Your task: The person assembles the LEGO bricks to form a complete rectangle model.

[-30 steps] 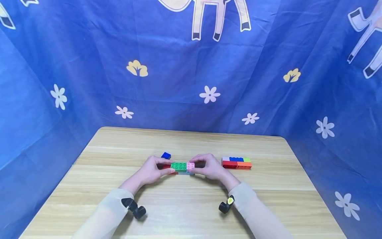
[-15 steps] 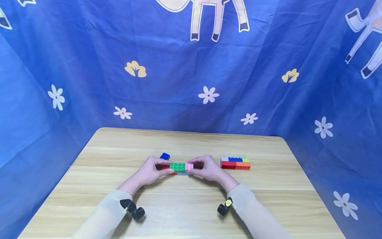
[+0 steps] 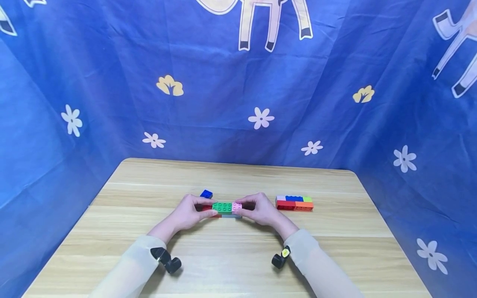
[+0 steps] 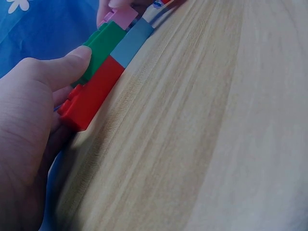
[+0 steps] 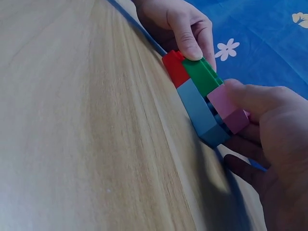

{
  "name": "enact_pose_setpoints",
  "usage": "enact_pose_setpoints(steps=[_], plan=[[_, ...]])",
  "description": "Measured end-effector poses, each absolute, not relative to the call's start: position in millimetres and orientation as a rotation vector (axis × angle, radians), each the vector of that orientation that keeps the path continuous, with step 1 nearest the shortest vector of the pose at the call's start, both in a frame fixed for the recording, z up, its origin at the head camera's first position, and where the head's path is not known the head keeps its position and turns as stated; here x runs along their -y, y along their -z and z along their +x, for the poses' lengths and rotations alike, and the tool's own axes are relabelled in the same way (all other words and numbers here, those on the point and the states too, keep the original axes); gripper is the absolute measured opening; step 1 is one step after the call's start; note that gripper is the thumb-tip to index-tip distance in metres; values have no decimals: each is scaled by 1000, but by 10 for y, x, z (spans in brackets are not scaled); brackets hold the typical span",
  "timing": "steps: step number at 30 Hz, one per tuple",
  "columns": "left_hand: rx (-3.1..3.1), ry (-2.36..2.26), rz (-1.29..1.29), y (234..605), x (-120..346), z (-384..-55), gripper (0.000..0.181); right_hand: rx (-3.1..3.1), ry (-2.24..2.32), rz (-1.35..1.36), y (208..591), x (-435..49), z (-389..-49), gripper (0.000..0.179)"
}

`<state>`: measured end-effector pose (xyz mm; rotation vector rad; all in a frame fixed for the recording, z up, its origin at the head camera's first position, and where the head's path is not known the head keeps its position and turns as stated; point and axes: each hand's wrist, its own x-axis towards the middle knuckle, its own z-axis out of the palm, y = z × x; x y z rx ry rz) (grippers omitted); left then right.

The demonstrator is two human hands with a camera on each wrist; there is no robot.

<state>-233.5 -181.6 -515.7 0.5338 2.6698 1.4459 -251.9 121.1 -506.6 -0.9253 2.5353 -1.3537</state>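
My left hand [image 3: 189, 213] pinches a long green toy brick [image 3: 222, 207] between thumb and fingers. With the right hand [image 3: 261, 210] I pinch a small pink brick [image 5: 227, 107] at the green one's right end. Beneath them lie a red brick [image 4: 98, 94] and a light blue brick [image 5: 198, 111], end to end on the table. The green brick sits across the joint of these two. A gap with studs showing separates the pink brick's underside from the light blue brick in the right wrist view; the pink brick is slightly tilted.
A small dark blue brick [image 3: 206, 194] lies behind the left hand. To the right stands a two-layer row [image 3: 294, 203] with red and orange below, lilac, blue and lime above. A blue printed cloth [image 3: 223, 136] hangs behind the wooden table [image 3: 238, 265].
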Motion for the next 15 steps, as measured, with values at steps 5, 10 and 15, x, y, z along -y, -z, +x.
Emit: enact_pose_setpoints(steps=[5, 10, 15], plan=[[-2671, -1446, 533, 5147, 1811, -2335, 41, -2559, 1345, -933, 5066, -1210, -2528, 33], [-2678, -1444, 554, 5145, 1815, -2331, 41, -2545, 1361, -898, 5078, -1212, -2533, 33], [-2682, -1443, 546, 5152, 1817, -2333, 42, -2540, 1343, -855, 5077, -1195, -2548, 33]])
